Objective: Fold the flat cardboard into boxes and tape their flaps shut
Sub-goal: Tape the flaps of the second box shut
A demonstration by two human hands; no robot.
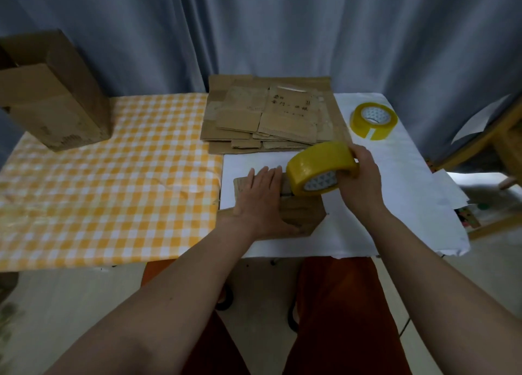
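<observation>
While my left hand [261,193] lay flat, fingers straight, pressing the small cardboard box [299,213] onto the surface [367,205], my right hand [360,177] gripped the yellow tape roll [319,168] just above its seam. Keeping the flaps pinned and the tape taut and centred seemed best.

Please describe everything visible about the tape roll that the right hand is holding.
The held tape roll is a wide ring of glossy yellow tape around a pale patterned core. The right hand grips its far side, holding it tilted on edge over the small cardboard box, where its lower edge seems to touch. The left hand lies flat on the box beside it.
</observation>
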